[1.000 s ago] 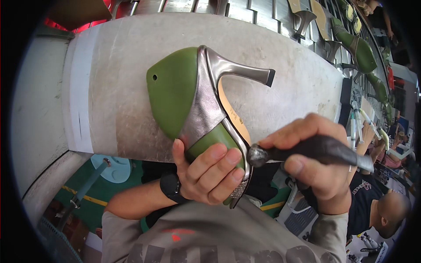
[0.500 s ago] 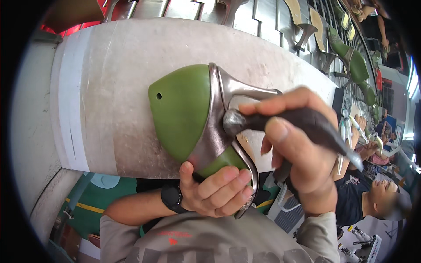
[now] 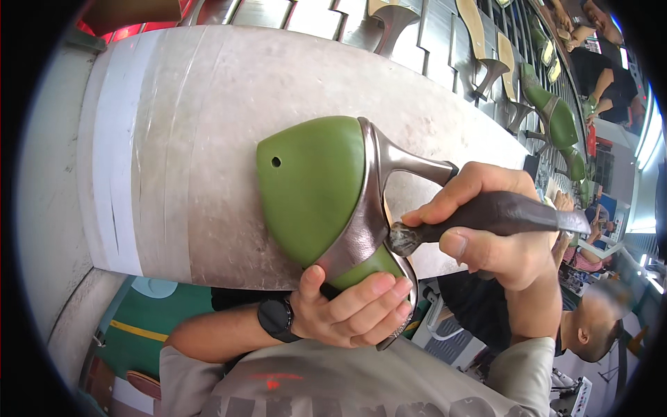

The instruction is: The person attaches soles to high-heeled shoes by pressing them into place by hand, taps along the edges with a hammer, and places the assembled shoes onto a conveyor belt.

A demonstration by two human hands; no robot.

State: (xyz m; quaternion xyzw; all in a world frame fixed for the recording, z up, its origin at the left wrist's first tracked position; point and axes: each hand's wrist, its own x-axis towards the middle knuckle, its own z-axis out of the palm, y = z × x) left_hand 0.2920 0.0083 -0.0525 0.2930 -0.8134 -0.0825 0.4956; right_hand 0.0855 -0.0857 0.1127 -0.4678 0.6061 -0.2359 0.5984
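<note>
A metallic brown high-heeled shoe (image 3: 354, 240) sits on a green shoe last (image 3: 313, 184) with a small hole in it. It lies tilted over the pale worktop's near edge, its heel pointing right. My left hand (image 3: 358, 309) is closed around the front part of the shoe, thumb on the near side. In my right hand (image 3: 497, 240) is a dark shoemaker's hammer (image 3: 500, 212), gripped by its head. Its rounded, worn face lies at the sole edge near the arch, touching or very close. The thin metal end points right; its handle is hidden.
The worktop (image 3: 160, 139) has pale tape strips at its left. Beyond it runs a metal slat conveyor (image 3: 319, 21) carrying heels and tan insoles (image 3: 469, 28). More green lasts (image 3: 559, 118) stand at the far right. A co-worker (image 3: 583, 326) is close at my right.
The shoe on its last has shifted slightly right and down with my left hand. My right hand and the hammer have moved right and down, along the sole edge.
</note>
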